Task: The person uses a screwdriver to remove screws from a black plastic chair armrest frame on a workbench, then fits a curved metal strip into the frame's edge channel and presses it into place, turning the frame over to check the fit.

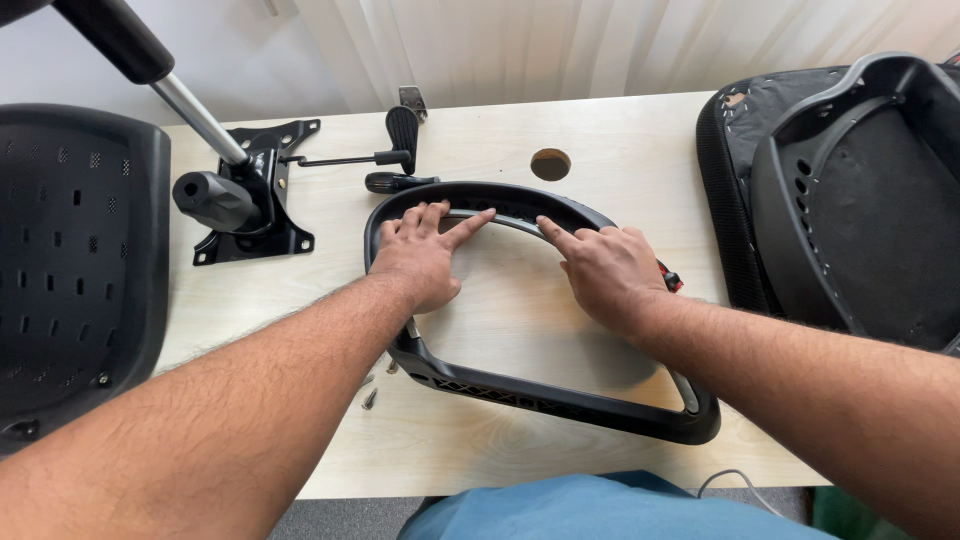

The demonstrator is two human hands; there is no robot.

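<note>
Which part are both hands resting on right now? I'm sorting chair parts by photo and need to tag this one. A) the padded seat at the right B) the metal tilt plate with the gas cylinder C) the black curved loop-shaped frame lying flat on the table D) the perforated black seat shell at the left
C: the left hand and right hand both lie with fingers on the far bar of the black curved frame.

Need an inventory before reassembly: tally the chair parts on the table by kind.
Black curved plastic armrest loop under both hands: 1
Black perforated plastic shells: 2
Black metal tilt plate with gas cylinder: 1
Small silver metal screws: 3, perhaps more hidden
Total: 7
</note>
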